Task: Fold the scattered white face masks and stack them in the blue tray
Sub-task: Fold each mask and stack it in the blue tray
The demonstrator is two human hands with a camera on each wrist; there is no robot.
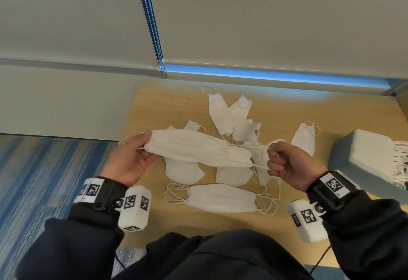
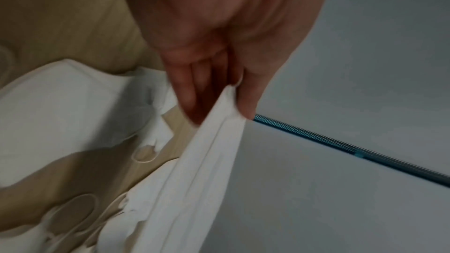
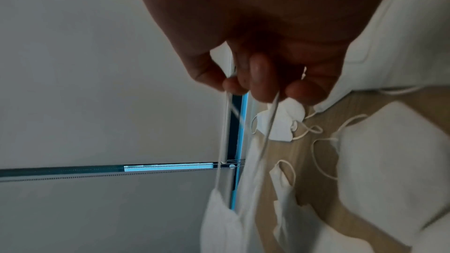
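A white face mask (image 1: 198, 149) is stretched out in the air above the wooden table (image 1: 344, 114). My left hand (image 1: 134, 154) pinches its left end; in the left wrist view the thumb and fingers (image 2: 246, 95) clamp the mask's edge (image 2: 207, 161). My right hand (image 1: 284, 160) is curled round the ear loops at the right end; the right wrist view shows the loops (image 3: 268, 126) running from the fingertips (image 3: 260, 82) down to the mask (image 3: 224, 216). Several more white masks (image 1: 220, 198) lie scattered on the table. The blue tray (image 1: 340, 156) at the right holds a stack of folded masks (image 1: 375, 151).
The table's left edge drops to a blue striped carpet (image 1: 44, 169). A wall with a roller blind and bead chain (image 1: 152, 25) stands behind the table. Ear loops from the stacked masks (image 1: 399, 167) hang over the tray's right side.
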